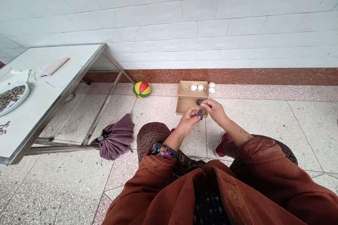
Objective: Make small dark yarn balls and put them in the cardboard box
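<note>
My left hand [188, 121] pinches a small dark grey piece that looks knitted or crocheted [200, 114]. Close beside it, the fingertips of my right hand [213, 108] are pressed together at the upper edge of that piece; what they grip is too small to make out. A dark ball of yarn [199, 102] shows just past my right fingers, over the open cardboard box [182, 105]. In the box's raised lid lie two white balls of yarn [197, 87] with loose strands. More white balls [211, 88] rest on the floor at the lid's right.
A ball in red, yellow and green [142, 89] sits by the wall. To the left stands a metal-framed table [66, 74] bearing a plate of seeds [25, 95] and a cloth-like item [55, 66]. A folded purple umbrella [117, 137] leans by its lower rail.
</note>
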Demonstrator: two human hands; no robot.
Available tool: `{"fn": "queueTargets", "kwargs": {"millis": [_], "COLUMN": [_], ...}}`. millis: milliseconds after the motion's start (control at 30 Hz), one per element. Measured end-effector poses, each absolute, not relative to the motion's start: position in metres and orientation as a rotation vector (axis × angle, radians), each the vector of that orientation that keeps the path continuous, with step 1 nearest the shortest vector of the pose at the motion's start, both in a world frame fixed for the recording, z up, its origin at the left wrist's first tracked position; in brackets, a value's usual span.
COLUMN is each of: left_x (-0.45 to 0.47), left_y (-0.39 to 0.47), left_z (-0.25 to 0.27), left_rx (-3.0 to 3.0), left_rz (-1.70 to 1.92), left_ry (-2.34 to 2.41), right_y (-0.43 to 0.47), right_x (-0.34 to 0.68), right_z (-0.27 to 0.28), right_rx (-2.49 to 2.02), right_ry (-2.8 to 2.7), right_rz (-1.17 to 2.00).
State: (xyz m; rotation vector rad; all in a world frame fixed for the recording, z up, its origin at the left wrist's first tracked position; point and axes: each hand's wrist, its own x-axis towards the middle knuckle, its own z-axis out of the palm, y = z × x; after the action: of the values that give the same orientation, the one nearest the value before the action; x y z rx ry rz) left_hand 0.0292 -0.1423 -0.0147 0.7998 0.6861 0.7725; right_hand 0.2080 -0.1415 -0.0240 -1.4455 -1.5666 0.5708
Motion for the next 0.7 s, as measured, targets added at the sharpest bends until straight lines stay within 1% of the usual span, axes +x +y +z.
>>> {"fn": "queueTargets", "kwargs": {"millis": [133, 300, 433, 567, 700], "left_x": [0.029, 0.024, 0.021, 0.021, 0.019], "left_y": [-0.136, -0.127, -0.123, -0.126, -0.137], "left_z": [-0.021, -0.033, -0.042, -0.046, -0.043], "left_rx": [0.737, 0.656, 0.688, 0.876, 1.247], "left_rz": [0.884, 0.949, 0.986, 0.944, 0.760], "left_ry": [0.760, 0.886, 0.988, 1.050, 0.945], "right_y": [-0.146, -0.157, -0.166, -0.167, -0.159], "right_x": [0.203, 0.194, 0.192, 0.197, 0.209], "right_z": [-0.036, -0.045, -0.037, -0.018, -0.011], "right_rx": [-1.491, -1.531, -1.395, -1.160, -1.163], "right_ry": [-1.658, -1.921, -2.160, -2.282, -2.146], "right_rz": [0.636, 0.613, 0.629, 0.674, 0.646]}}
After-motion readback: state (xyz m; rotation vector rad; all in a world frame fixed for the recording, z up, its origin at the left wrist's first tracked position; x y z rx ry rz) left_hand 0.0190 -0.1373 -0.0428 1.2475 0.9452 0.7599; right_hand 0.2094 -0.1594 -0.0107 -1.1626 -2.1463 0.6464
